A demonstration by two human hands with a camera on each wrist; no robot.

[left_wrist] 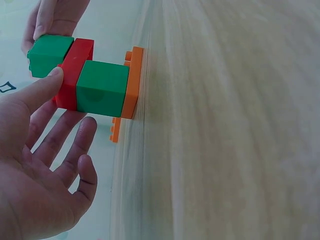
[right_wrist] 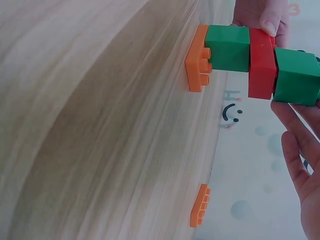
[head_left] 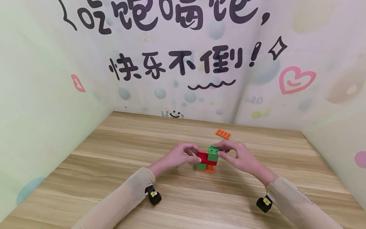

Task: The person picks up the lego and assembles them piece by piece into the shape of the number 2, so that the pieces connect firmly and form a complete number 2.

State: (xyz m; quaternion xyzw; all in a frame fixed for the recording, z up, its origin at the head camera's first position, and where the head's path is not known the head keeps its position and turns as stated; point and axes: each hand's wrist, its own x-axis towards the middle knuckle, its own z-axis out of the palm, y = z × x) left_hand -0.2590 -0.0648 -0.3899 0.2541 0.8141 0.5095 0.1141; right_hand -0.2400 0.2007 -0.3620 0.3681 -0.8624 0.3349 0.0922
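Observation:
A small stack of toy building bricks stands on the wooden table. At its base is an orange plate (head_left: 210, 169) with studs bare on its right side. One green brick (left_wrist: 102, 87) sits on the plate's left end, and a flat red brick (right_wrist: 262, 64) lies across it, jutting out to the right. On the red brick's right end is a second green brick (head_left: 213, 155), studs upward. My left hand (head_left: 183, 155) pinches the red brick's left end between thumb and fingers. With thumb and fingertips, my right hand (head_left: 238, 156) grips the upper green brick from the right.
Behind the stack, a loose orange plate (head_left: 223, 134) lies studs up on the wooden table (head_left: 120, 143). Printed cloth walls (head_left: 171, 95) border the table at the back and both sides. A small black device (head_left: 154, 197) hangs at each wrist.

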